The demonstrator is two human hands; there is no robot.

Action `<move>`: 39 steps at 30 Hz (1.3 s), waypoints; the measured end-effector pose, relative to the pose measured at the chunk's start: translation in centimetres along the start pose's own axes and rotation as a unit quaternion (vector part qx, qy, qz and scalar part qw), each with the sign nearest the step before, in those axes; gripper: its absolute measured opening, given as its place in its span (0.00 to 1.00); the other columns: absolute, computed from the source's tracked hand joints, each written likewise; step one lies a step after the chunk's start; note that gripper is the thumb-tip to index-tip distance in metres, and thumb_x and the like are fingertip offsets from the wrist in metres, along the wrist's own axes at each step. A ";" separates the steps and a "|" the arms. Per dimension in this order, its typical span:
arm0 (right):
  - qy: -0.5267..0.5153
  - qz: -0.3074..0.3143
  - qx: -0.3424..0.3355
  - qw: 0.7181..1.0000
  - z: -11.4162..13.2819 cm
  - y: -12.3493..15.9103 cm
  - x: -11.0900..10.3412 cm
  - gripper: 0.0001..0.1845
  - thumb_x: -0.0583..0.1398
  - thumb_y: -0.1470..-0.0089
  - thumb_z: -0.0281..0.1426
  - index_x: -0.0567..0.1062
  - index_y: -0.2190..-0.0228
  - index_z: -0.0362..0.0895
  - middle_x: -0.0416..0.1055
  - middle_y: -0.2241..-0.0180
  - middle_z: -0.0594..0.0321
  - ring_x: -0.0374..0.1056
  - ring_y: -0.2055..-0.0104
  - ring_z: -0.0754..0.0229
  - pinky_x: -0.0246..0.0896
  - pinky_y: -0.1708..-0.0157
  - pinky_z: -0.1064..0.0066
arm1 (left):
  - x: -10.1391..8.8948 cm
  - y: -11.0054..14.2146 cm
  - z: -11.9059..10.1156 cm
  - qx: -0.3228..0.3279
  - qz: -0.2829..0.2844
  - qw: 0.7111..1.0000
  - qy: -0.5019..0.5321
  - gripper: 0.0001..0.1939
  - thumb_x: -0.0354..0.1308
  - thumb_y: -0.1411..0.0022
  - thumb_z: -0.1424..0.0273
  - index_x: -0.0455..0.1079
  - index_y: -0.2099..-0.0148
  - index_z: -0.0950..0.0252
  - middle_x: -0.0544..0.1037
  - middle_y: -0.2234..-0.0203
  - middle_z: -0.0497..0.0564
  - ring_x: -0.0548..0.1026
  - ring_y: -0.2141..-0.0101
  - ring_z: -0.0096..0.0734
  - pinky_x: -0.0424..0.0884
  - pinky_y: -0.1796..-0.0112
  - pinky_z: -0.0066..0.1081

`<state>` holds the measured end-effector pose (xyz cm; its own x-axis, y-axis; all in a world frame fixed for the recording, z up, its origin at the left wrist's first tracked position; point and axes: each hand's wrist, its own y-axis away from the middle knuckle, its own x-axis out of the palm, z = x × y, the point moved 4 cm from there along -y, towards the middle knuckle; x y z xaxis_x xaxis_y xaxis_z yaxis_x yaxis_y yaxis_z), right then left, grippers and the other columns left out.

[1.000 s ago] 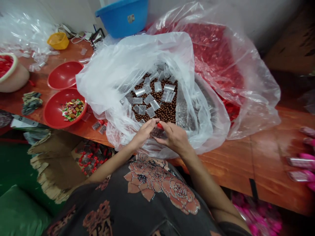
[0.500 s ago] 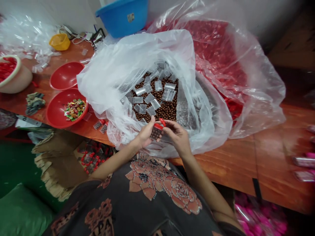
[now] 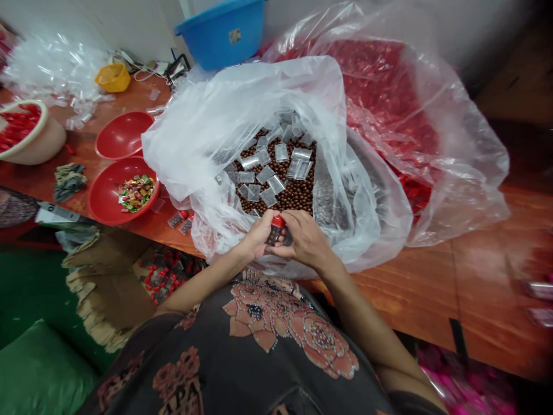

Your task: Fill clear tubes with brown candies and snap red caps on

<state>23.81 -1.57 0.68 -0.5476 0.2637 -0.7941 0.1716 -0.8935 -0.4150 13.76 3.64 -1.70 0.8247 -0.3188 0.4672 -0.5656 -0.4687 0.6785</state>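
Close to my body, at the near edge of an open plastic bag (image 3: pixel 190 132), my left hand (image 3: pixel 258 235) grips a small clear container (image 3: pixel 275 233) with brown balls inside and a red cap (image 3: pixel 279 221) on top. My right hand (image 3: pixel 306 239) is closed on the same container from the right, its fingers over the cap; parts of the container are hidden. Just beyond my hands, brown chocolate-like balls (image 3: pixel 298 199) fill the bag, and several clear flat containers (image 3: pixel 275 184) lie on them.
Two red bowls (image 3: pixel 101 199) stand left, one holding wrapped candies (image 3: pixel 136 193). A white tub (image 3: pixel 52 135) of red pieces is farther left. Behind right sits a bag of red pieces (image 3: pixel 389 86). A blue basin (image 3: pixel 220 40) stands at the back. Below left, a cardboard box (image 3: pixel 101 276) holds capped containers.
My right hand has moved from pinching a small red piece beside the cap to wrapping around the container's top and right side. The view has shifted slightly, moving the scene right.
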 end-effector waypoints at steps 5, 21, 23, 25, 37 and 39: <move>-0.022 -0.023 -0.037 0.999 0.4 0.3 0.6 0.36 0.59 0.49 0.55 0.66 0.48 0.43 0.70 0.53 0.48 0.66 0.51 0.48 0.63 0.51 0.53 | -0.3 0.9 0.6 0.044 0.004 0.998 -0.042 0.22 0.45 0.38 0.51 0.67 0.65 0.66 0.65 0.84 0.45 0.61 0.86 0.21 0.56 0.84 0.23; 0.088 -0.304 0.125 0.940 -2.7 4.6 -6.1 0.36 0.68 0.54 0.33 0.69 0.43 0.59 0.72 0.53 0.48 0.74 0.62 0.50 0.74 0.67 0.56 | -24.6 9.5 -5.6 0.375 -0.529 0.655 -0.388 0.15 0.57 0.38 0.59 0.64 0.55 0.64 0.72 0.53 0.59 0.69 0.49 0.38 0.63 0.47 0.36; 0.104 -0.328 0.124 0.931 -3.3 5.0 -6.4 0.35 0.69 0.56 0.31 0.71 0.45 0.57 0.73 0.54 0.47 0.74 0.62 0.50 0.74 0.70 0.58 | -25.6 8.0 -5.3 0.345 -0.475 0.657 -0.473 0.16 0.60 0.40 0.64 0.65 0.52 0.65 0.70 0.48 0.62 0.64 0.42 0.43 0.58 0.43 0.40; 0.118 -0.340 0.118 0.926 -3.7 5.4 -6.6 0.34 0.68 0.56 0.28 0.72 0.46 0.54 0.73 0.54 0.46 0.74 0.60 0.49 0.74 0.70 0.61 | -25.6 7.1 -4.7 0.325 -0.438 0.646 -0.534 0.19 0.61 0.41 0.66 0.66 0.49 0.65 0.68 0.44 0.62 0.61 0.40 0.46 0.55 0.41 0.43; 0.174 -0.474 0.316 0.803 -12.4 12.1 -11.3 0.18 0.61 0.53 0.31 0.80 0.59 0.42 0.74 0.61 0.52 0.71 0.58 0.51 0.68 0.63 0.59 | -27.0 18.9 -4.1 0.332 -0.625 0.486 -0.513 0.13 0.60 0.42 0.61 0.75 0.56 0.58 0.77 0.55 0.59 0.70 0.46 0.51 0.64 0.48 0.50; 0.154 -0.465 0.395 0.778 -15.8 13.5 -11.9 0.18 0.60 0.55 0.30 0.81 0.61 0.41 0.74 0.65 0.54 0.70 0.63 0.54 0.66 0.63 0.59 | -23.9 18.9 -5.4 0.392 -0.625 0.480 -0.475 0.12 0.56 0.38 0.61 0.74 0.54 0.57 0.77 0.54 0.57 0.70 0.47 0.47 0.65 0.48 0.49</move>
<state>45.56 -11.00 -2.49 0.1073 0.8949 -0.4331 -0.8037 -0.1784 -0.5677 -16.70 6.83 3.03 0.3575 0.5578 -0.7491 0.2401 -0.8300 -0.5035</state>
